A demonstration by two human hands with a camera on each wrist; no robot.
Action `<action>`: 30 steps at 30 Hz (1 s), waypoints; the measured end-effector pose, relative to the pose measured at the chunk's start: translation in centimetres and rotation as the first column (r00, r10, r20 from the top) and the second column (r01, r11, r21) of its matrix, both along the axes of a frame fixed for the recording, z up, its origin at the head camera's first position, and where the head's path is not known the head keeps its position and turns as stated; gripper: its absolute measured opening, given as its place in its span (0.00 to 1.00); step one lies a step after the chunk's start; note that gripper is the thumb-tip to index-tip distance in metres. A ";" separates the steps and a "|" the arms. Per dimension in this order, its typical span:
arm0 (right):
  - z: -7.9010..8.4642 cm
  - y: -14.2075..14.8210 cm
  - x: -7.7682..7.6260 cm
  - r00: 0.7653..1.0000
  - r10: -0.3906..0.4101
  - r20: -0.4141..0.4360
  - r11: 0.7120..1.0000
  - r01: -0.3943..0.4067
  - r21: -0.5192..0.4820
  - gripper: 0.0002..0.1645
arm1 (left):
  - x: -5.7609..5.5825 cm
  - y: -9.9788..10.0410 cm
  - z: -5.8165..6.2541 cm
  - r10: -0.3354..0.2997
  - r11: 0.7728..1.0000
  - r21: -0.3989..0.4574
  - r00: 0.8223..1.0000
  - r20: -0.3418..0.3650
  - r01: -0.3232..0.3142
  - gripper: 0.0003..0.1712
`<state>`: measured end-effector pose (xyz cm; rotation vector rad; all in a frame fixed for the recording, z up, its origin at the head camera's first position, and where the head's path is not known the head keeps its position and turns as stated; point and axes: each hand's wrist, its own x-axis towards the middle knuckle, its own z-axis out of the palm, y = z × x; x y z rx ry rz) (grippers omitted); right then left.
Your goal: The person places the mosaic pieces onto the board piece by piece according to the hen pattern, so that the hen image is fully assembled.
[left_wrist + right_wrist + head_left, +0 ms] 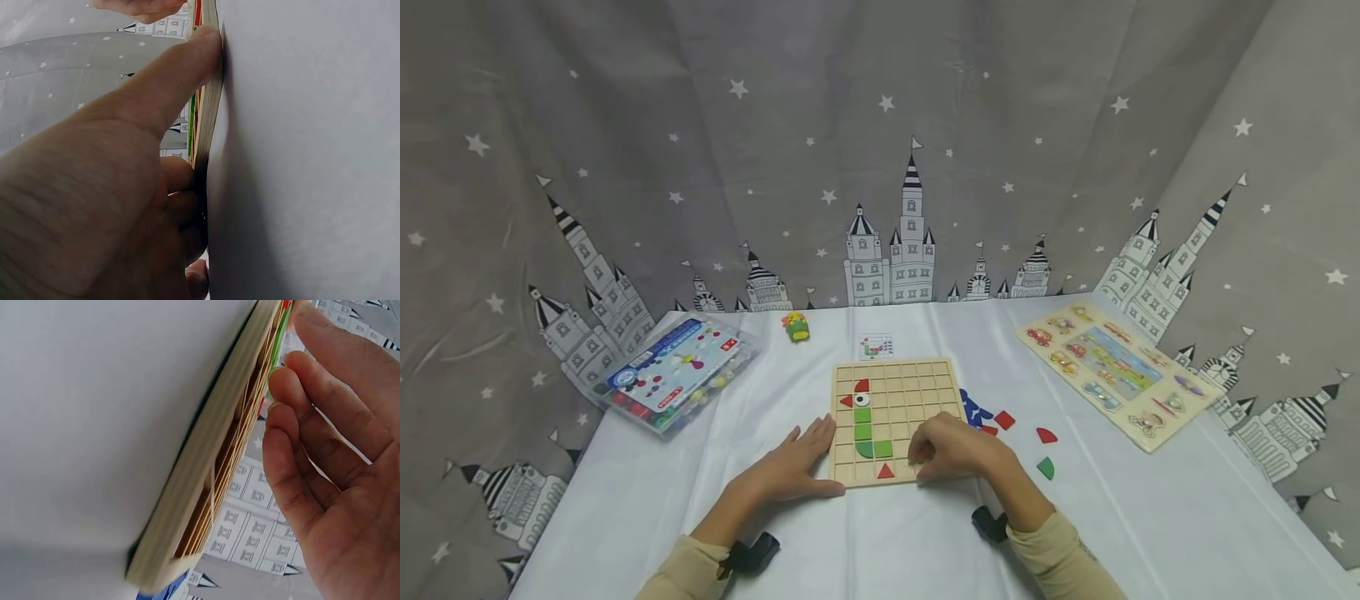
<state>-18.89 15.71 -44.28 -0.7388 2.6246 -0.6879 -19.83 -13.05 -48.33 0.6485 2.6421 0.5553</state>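
Note:
A wooden grid board [917, 392] lies on the white cloth. Down its left side runs a figure: a red quarter-round piece [862, 386], a small red triangle [846, 401], a round eye piece [862, 400], green squares [862, 422] and a green quarter-round [865, 450]. Another red triangle [886, 471] sits by the near edge. My left hand [793, 462] is spread at the board's left side, its thumb [203, 53] against the near edge. Over the lower right cells, my right hand [955, 450] has loosely bent fingers [294, 425], with nothing visible between them.
Right of the board lie blue pieces [976, 410], a red square [1004, 420], a red quarter-round [1047, 435] and a green one [1046, 468]. A picture card [876, 346] and small toy figure [796, 327] are behind. A plastic box [677, 375] stands left, a picture puzzle [1075, 383] right.

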 end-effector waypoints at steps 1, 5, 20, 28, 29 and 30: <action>0.0 0.2 0.0 1.000 -0.011 0.009 1.000 0.011 -0.001 0.11 | 0.0 0.0 0.0 0.000 1.000 -0.001 1.000 -0.001 0.000 0.65; 0.2 1.0 0.0 0.998 -0.052 0.035 0.999 0.052 -0.003 0.11 | 0.0 -0.1 0.1 0.005 1.000 -0.001 1.000 -0.001 -0.005 0.65; 0.0 5.8 0.0 0.993 -0.116 0.012 0.992 0.117 -0.056 0.14 | -0.1 -0.2 0.1 0.014 1.000 0.005 1.000 0.007 -0.014 0.65; -0.5 8.5 0.8 0.984 -0.180 -0.004 0.984 0.180 -0.007 0.15 | 0.0 -0.1 0.2 0.009 1.000 0.012 1.000 0.019 -0.009 0.65; -0.5 8.8 0.9 0.980 -0.201 -0.003 0.980 0.201 0.004 0.15 | 0.0 -0.1 0.2 0.007 1.000 0.011 1.000 0.017 -0.007 0.65; -0.5 9.1 1.0 0.975 -0.221 -0.001 0.975 0.221 0.011 0.15 | 0.0 -0.1 0.1 0.005 1.000 0.010 1.000 0.015 -0.005 0.65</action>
